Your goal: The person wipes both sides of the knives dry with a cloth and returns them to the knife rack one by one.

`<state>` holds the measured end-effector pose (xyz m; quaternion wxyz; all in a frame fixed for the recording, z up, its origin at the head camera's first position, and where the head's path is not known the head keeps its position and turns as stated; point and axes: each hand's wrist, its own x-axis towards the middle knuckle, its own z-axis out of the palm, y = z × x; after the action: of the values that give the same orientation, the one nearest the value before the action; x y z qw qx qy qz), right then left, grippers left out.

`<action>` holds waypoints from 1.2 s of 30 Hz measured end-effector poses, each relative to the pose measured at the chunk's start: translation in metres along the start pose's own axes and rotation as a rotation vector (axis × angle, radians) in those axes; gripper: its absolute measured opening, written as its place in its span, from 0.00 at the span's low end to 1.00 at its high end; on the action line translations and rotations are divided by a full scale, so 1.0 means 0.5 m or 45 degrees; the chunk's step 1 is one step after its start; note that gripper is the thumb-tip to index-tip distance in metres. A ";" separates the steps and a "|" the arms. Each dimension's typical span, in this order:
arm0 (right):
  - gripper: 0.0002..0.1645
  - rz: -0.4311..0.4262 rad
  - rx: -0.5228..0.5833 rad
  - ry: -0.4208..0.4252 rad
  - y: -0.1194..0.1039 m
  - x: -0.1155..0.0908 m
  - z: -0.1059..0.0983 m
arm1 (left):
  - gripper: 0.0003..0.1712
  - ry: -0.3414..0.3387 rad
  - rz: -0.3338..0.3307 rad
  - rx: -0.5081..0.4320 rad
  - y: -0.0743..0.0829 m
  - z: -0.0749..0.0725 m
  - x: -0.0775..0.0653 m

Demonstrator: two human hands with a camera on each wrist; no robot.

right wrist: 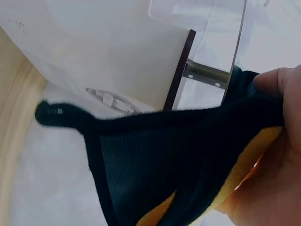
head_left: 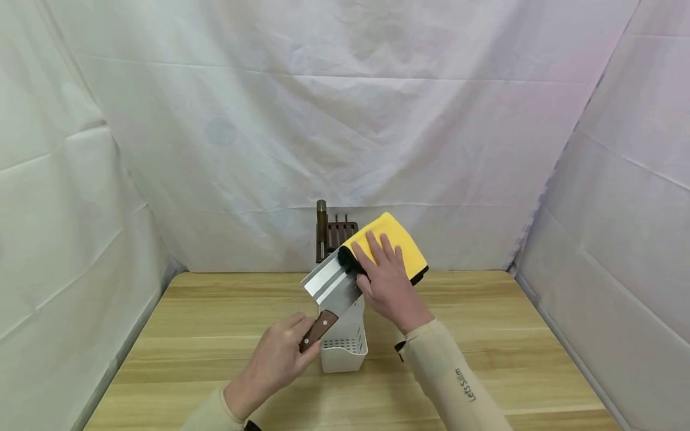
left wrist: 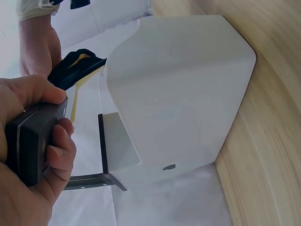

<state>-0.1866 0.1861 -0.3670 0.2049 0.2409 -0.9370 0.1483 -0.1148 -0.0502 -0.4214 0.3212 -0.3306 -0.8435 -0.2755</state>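
Observation:
The left hand (head_left: 280, 353) grips the brown riveted handle (head_left: 319, 330) of a cleaver; in the left wrist view its fingers curl round that handle (left wrist: 35, 141). The broad steel blade (head_left: 336, 290) slants up and to the right. Over the blade's far end lies a yellow cloth (head_left: 401, 242) with black edging, which hides that end. The right hand (head_left: 385, 284) holds this cloth against the blade, fingers spread along its top. From the right wrist view, the cloth's dark underside (right wrist: 141, 165) hangs below the right hand (right wrist: 277, 155), with the thumb on its near edge.
A white knife holder (head_left: 345, 362) with a perforated front basket stands on the wooden table (head_left: 215, 335), beneath the blade. Its brown slotted top (head_left: 345, 228) carries a dark-handled tool (head_left: 321, 218). White curtains (head_left: 345, 137) enclose the table at the back and sides.

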 end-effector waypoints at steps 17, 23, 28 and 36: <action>0.35 -0.170 -0.109 0.118 -0.068 -0.023 0.035 | 0.10 -0.014 0.000 0.017 0.002 0.002 0.016; 0.34 -0.204 -0.127 0.106 -0.091 -0.031 0.042 | 0.13 -0.001 0.009 0.039 0.000 0.007 0.019; 0.33 -0.236 -0.139 0.107 -0.106 -0.035 0.044 | 0.14 -0.005 0.004 0.042 -0.002 0.006 0.022; 0.33 -0.236 -0.098 0.158 -0.093 -0.034 0.047 | 0.10 0.008 -0.002 0.013 -0.003 0.005 0.011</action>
<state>-0.1565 0.1450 -0.3872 0.2846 0.3089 -0.9011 0.1071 -0.1201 -0.0472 -0.4194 0.3254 -0.3275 -0.8441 -0.2724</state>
